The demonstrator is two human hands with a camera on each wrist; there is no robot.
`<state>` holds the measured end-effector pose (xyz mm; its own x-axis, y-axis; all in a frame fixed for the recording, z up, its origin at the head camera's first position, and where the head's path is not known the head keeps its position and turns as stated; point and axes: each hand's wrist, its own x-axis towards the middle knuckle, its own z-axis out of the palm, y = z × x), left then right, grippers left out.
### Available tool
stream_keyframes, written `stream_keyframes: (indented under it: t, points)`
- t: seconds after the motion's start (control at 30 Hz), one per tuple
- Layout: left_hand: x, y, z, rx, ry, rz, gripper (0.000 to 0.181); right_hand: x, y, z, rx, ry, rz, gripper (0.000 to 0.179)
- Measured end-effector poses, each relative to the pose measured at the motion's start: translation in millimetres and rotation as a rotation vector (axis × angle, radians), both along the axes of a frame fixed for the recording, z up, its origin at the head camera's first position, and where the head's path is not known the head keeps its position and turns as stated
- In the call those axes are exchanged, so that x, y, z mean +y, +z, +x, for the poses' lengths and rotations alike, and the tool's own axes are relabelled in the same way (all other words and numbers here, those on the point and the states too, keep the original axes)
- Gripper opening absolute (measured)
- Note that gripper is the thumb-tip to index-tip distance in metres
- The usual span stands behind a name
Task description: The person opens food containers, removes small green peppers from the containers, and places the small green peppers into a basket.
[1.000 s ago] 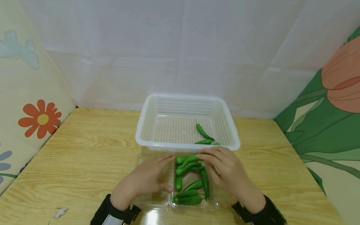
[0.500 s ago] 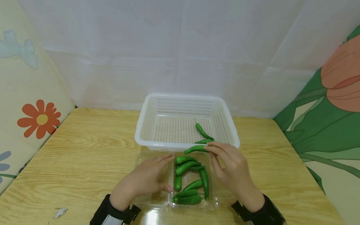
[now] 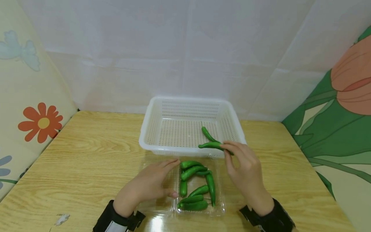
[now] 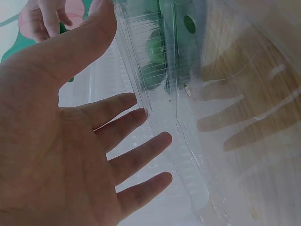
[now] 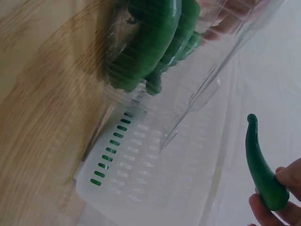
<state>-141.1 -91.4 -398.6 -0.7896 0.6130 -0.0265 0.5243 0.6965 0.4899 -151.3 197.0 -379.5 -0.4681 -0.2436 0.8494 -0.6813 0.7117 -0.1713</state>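
Thumb and fingers of my right hand (image 3: pixel 244 167) pinch a green chili pepper (image 3: pixel 210 145) over the front right rim of the white basket (image 3: pixel 171 149). That pepper (image 5: pixel 257 162) hangs clear of everything else in the right wrist view. In front of the basket, a clear plastic clamshell box (image 3: pixel 222 206) stands with its lid folded out left. Several green peppers (image 3: pixel 193 172) lie in its right half. My left hand (image 3: pixel 147 182) rests along the box's fold, its fingers (image 4: pixel 141 157) fairly straight and spread, holding nothing.
Inside the basket lies another green pepper (image 3: pixel 207 132), its lower end hidden behind the held one. The wooden table (image 3: pixel 95 154) has a worn patch (image 3: pixel 62 219) at front left. A white sheet (image 3: pixel 116 80) hangs behind the basket.
My right hand has lifted a pepper off the pile in the box and carried it up and right to the basket's rim. The left hand stays where it was.
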Motion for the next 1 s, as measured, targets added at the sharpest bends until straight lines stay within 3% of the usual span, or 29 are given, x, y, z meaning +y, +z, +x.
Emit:
stream_keyframes:
  t: [0.4, 0.63, 1.0]
  points:
    - [0.5, 0.8, 0.3, 0.004, 0.007, -0.003, 0.096, 10, -3.7, -4.2, -0.133, -0.122, 0.06, 0.02]
    - [0.8, 1.6, 0.4, 0.004, 0.004, -0.005, 0.096, 9, -6.9, -6.4, -0.135, -0.099, 0.014, 0.028]
    - [0.6, 2.1, 0.1, -0.004, 0.008, 0.003, 0.097, 11, -7.4, -8.3, -0.124, -0.125, 0.059, 0.033]
